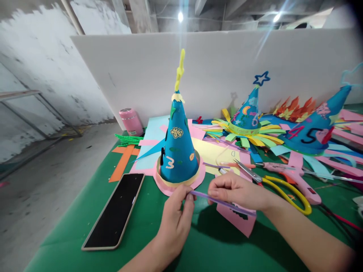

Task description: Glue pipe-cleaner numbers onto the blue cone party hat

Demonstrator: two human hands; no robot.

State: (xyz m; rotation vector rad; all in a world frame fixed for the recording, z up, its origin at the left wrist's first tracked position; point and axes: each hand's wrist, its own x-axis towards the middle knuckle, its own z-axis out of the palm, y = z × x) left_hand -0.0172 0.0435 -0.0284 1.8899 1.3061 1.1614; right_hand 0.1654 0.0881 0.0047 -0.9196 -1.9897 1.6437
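Note:
My left hand pinches one end of a thin purple pipe cleaner between thumb and forefinger. My right hand has its fingers curled and closed on the strip near its middle; the free end slants down to the right. Just behind the hands stands a blue paper cone hat on a pink brim, with a yellow pipe-cleaner tip and small stickers. Under the right hand lies a pink paper piece with a dark cutout.
Left of the hat lie a black-screened phone and a pink jar. Scissors with yellow handles and a pink glue gun with its cord are at right. Two more blue cone hats stand behind, before a white board.

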